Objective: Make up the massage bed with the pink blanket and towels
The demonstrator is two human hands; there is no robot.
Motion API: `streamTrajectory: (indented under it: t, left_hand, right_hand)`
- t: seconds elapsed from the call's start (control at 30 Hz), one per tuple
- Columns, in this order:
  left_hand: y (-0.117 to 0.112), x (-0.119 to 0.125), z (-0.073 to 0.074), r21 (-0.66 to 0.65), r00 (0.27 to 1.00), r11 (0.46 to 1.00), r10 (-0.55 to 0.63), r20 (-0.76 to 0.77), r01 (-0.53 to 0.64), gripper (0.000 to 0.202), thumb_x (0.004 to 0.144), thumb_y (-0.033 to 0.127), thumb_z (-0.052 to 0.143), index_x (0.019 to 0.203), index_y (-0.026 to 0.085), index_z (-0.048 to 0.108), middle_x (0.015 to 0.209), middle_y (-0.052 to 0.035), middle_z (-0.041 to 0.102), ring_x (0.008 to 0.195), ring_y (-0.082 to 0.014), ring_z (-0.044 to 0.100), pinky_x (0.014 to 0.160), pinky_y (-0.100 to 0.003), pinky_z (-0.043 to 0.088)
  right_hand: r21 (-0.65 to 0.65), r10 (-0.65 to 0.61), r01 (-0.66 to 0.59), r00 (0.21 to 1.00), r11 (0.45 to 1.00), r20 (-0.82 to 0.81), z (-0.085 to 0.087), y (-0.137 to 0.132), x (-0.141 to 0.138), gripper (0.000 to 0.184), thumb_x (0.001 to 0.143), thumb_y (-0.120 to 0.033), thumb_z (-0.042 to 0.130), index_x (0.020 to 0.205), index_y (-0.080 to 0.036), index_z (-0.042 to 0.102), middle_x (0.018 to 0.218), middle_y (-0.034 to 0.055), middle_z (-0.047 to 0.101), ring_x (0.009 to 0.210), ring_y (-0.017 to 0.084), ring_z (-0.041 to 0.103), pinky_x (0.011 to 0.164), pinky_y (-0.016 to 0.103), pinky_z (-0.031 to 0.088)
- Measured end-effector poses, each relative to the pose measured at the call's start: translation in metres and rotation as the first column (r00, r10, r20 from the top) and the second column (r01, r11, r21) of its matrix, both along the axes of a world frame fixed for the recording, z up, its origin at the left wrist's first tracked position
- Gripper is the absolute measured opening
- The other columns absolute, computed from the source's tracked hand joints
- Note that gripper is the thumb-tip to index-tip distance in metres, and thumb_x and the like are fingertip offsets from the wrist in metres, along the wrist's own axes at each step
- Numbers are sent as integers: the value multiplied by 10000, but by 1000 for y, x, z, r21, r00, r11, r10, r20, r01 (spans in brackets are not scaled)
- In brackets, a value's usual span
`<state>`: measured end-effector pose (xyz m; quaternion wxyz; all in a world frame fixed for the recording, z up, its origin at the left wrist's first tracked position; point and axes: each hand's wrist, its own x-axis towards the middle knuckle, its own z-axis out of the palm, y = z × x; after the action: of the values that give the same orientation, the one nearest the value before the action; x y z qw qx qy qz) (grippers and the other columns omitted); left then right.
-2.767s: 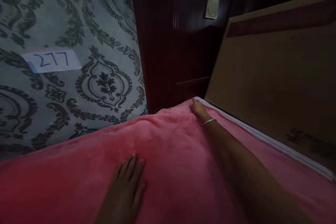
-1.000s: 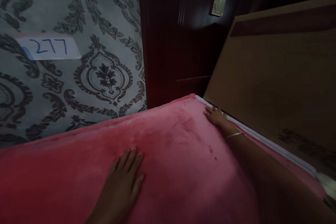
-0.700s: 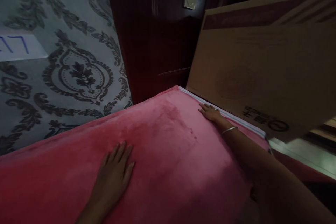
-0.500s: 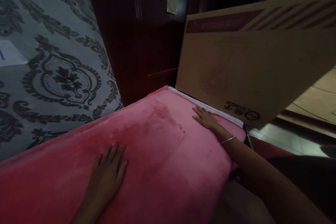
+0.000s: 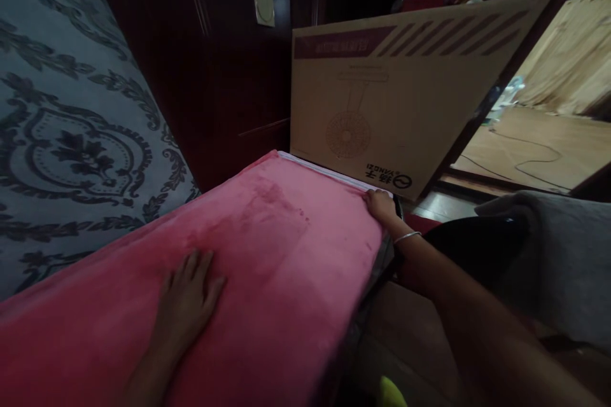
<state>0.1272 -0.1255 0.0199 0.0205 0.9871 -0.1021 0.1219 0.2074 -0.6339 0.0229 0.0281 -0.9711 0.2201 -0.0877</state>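
A pink plush blanket (image 5: 267, 248) covers a raised flat surface in front of me. My left hand (image 5: 188, 296) lies flat on it, fingers stretched out and slightly apart. My right hand (image 5: 380, 203), with a thin silver bangle on the wrist, rests at the blanket's far right corner, its fingers curled over the edge where a white hem (image 5: 324, 168) shows. Whether the fingers pinch the cloth is hidden.
A large cardboard box (image 5: 401, 89) printed with a fan drawing stands upright just behind the blanket's right edge. Grey patterned wallpaper (image 5: 71, 140) fills the left. A dark wooden door (image 5: 229, 63) is behind. An open doorway with a wooden floor (image 5: 529, 146) lies right. Grey cloth (image 5: 558, 254) sits nearby.
My right hand has slid along the blanket's hem from the far corner to the near right corner. The view has turned right, showing the doorway. My left hand stayed flat.
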Motion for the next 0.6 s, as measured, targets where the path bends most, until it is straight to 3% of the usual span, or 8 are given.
streamTrajectory:
  t: [0.13, 0.2, 0.27, 0.37, 0.47, 0.6]
  left_hand:
    - [-22, -14, -4, 15, 953, 954, -297, -55, 298, 603, 963, 502, 448, 1509, 252, 505, 1618, -128, 403, 1500, -373, 343, 1200, -643, 275]
    - [-30, -19, -10, 16, 931, 932, -361, -58, 363, 562, 974, 491, 450, 1502, 308, 509, 1633, -96, 386, 1506, -367, 331, 1196, -648, 275]
    - [-33, -20, -15, 15, 929, 929, -369, -25, 369, 545, 983, 499, 441, 1495, 327, 515, 1635, -89, 384, 1508, -363, 325, 1199, -647, 267]
    - [-31, -17, -19, 2, 927, 927, -375, -3, 375, 543, 985, 503, 436, 1495, 336, 512, 1630, -85, 396, 1504, -358, 333, 1203, -641, 259]
    - [-29, -15, -18, -5, 930, 930, -368, -3, 368, 542, 978, 491, 441, 1494, 342, 514, 1620, -84, 413, 1496, -367, 346, 1192, -651, 268]
    - [-32, -14, -13, 15, 932, 932, -361, -24, 361, 551, 976, 473, 430, 1497, 317, 516, 1615, -100, 417, 1500, -373, 339, 1179, -644, 288]
  right_hand:
    - [26, -76, 76, 997, 997, 24, 4, -5, 0, 455, 1042, -281, 332, 1295, -62, 640, 1310, 258, 603, 1242, 340, 548, 982, 423, 454]
    - [38, -119, 118, 993, 992, 23, 7, -1, 1, 462, 1031, -240, 317, 1299, -35, 633, 1311, 288, 590, 1243, 374, 542, 973, 475, 454]
    - [26, -113, 112, 993, 993, 41, 12, 10, 0, 475, 1019, -200, 303, 1352, -31, 597, 1361, 305, 555, 1278, 394, 512, 1005, 527, 428]
    - [-21, 29, -27, 995, 999, 98, 13, 40, -8, 520, 1030, -235, 311, 1522, -150, 459, 1538, 222, 449, 1400, 347, 413, 1121, 526, 341]
    - [-14, 219, -219, 974, 976, 58, 1, 74, -26, 572, 1048, -446, 348, 1599, -290, 346, 1671, 108, 294, 1500, 331, 286, 1179, 540, 279]
    - [40, 217, -215, 974, 976, -56, -19, 91, -50, 635, 1031, -582, 364, 1602, -304, 354, 1695, 72, 249, 1535, 364, 223, 1213, 591, 182]
